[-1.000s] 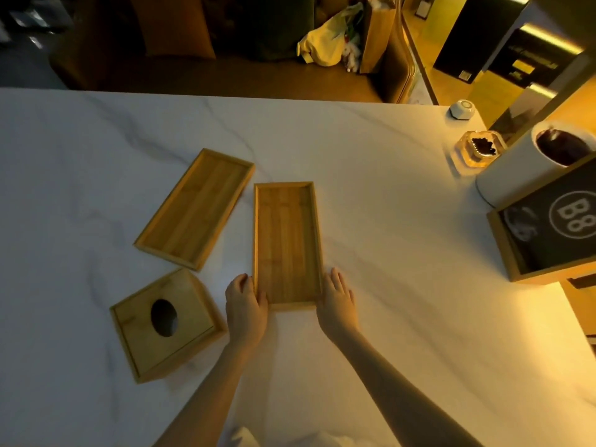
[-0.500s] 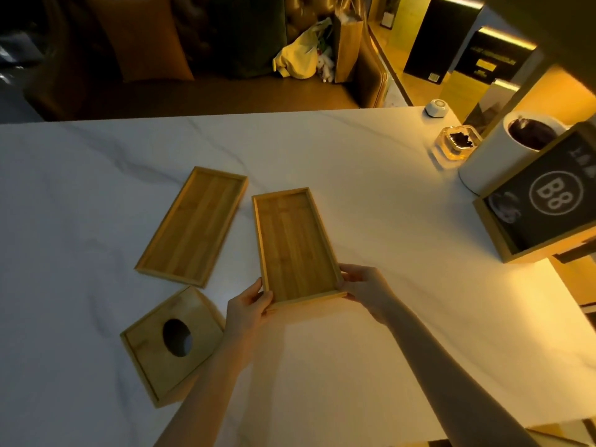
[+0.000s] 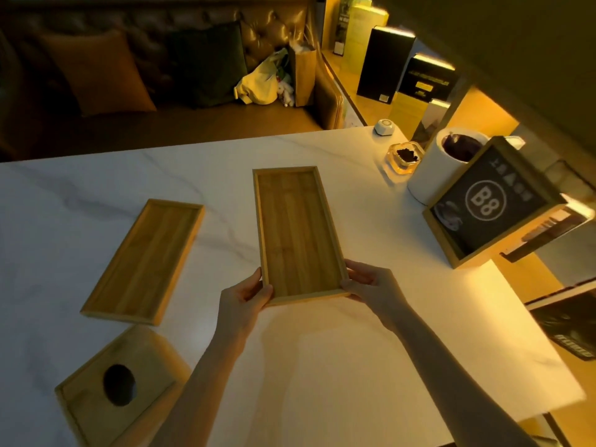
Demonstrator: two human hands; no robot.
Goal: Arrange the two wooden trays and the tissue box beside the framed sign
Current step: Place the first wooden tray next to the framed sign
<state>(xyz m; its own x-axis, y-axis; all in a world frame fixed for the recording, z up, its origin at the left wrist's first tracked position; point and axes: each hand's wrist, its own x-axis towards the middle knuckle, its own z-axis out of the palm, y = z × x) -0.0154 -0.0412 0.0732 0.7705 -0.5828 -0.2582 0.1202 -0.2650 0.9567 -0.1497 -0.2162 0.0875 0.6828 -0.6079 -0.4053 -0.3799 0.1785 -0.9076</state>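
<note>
I hold a long wooden tray (image 3: 296,233) by its near end, lifted off the white marble table (image 3: 322,366). My left hand (image 3: 243,301) grips its near left corner and my right hand (image 3: 371,283) grips its near right corner. A second wooden tray (image 3: 145,261) lies flat on the table to the left. The wooden tissue box (image 3: 119,385), with a dark oval hole on top, stands at the near left. The framed sign (image 3: 490,201), black with "B8" in a wooden frame, stands tilted at the table's right edge.
Behind the sign are a white cylindrical container (image 3: 442,166), a glass ashtray (image 3: 404,158) and a small white device (image 3: 384,126). A leather sofa (image 3: 161,75) with cushions and bags runs along the far side. Dark boxes (image 3: 387,64) stand on the floor at right.
Both hands closed on the tray's near corners, raised it off the table and carried it forward and right, toward the sign. The view shifted to follow.
</note>
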